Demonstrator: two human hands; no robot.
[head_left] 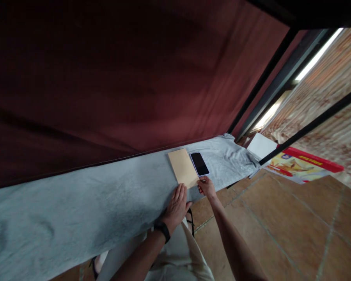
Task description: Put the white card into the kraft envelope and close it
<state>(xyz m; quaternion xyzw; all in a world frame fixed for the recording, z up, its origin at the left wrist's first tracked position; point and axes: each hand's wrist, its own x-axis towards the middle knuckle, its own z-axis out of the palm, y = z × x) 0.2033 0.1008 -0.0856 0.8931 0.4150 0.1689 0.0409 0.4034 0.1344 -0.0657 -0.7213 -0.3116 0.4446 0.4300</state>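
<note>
A flat tan rectangle of paper [183, 167] lies on the grey cloth; whether it is a notebook, an envelope or a folded sheet I cannot tell. My left hand [177, 205], with a black band on the wrist, rests flat, its fingertips on the near left edge of the paper. At the near right corner, my right hand [206, 187] has its fingers curled and pinches the paper. A smartphone [199, 164] with a dark screen and a pale rim lies just right of the paper, beyond my right hand.
The grey cloth [76, 203] covers a long narrow surface along a dark red fabric wall [163, 97]. Black metal poles [260, 78] rise at the right. A white box [261, 146] and a red and yellow printed carton [304, 166] sit on the tiled floor [280, 218].
</note>
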